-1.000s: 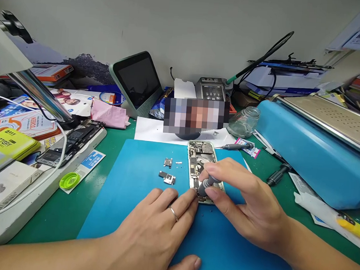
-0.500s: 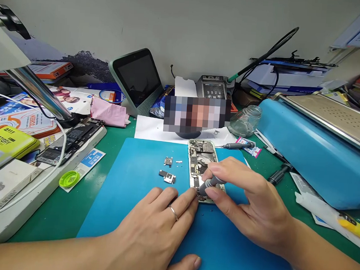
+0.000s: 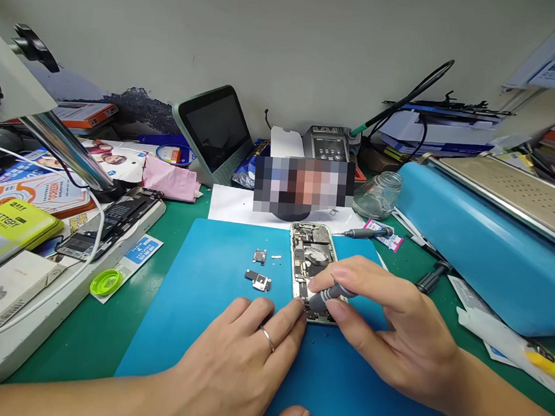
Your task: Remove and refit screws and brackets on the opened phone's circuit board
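Basically green worktop (image 3: pixel 73 333), blue mat (image 3: pixel 169 321) on it. Left hand (image 3: pixel 239 351), fingers together, thumb apart, at near-left edge of opened phone (image 3: pixel 315 256) on mat; right hand (image 3: pixel 395 324) pinches grey tool (image 3: pixel 322 300) over phone. Small metal parts (image 3: pixel 261 281) left of phone.

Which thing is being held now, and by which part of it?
A grey screwdriver-like tool, by its handle, in the right hand; the left hand, at the opened phone, grips nothing.
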